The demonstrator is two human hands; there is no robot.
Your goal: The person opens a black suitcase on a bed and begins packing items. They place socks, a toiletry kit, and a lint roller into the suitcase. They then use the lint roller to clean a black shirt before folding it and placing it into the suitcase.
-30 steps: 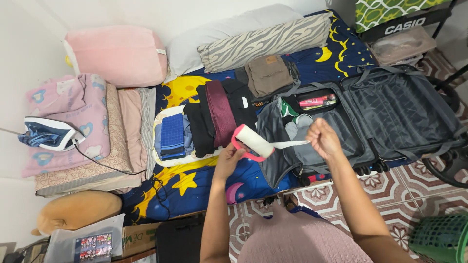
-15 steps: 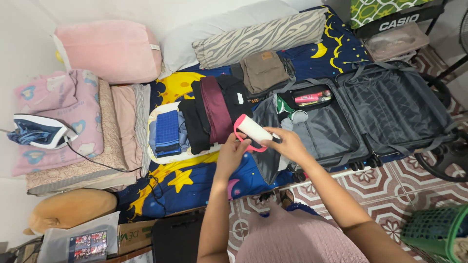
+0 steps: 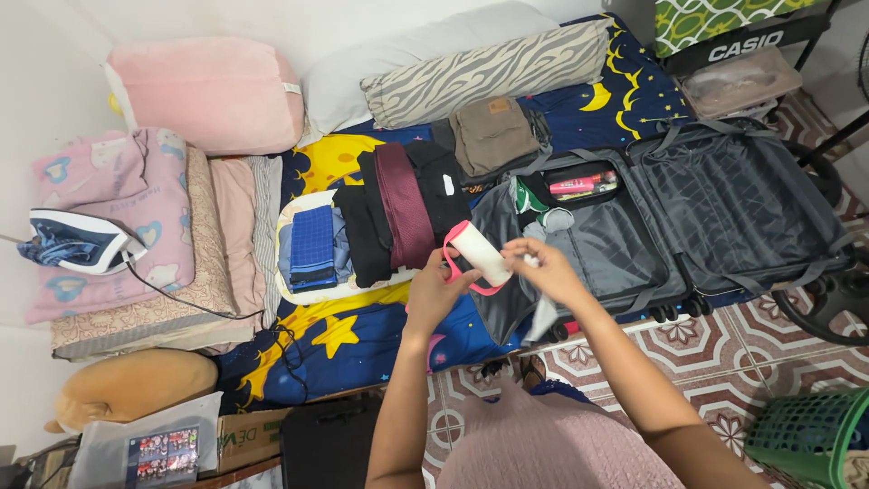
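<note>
Left hand (image 3: pixel 433 288) closed on the pink-handled white lint roller (image 3: pixel 478 254) above the open grey fabric suitcase (image 3: pixel 634 226), roller axis slanting toward the right hand (image 3: pixel 541 267), whose grip pinches its near end.

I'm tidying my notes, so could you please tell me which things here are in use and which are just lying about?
In use:
lint roller
left hand
right hand

Lying about:
open suitcase
folded clothes
iron
pink pillow
green basket
</note>
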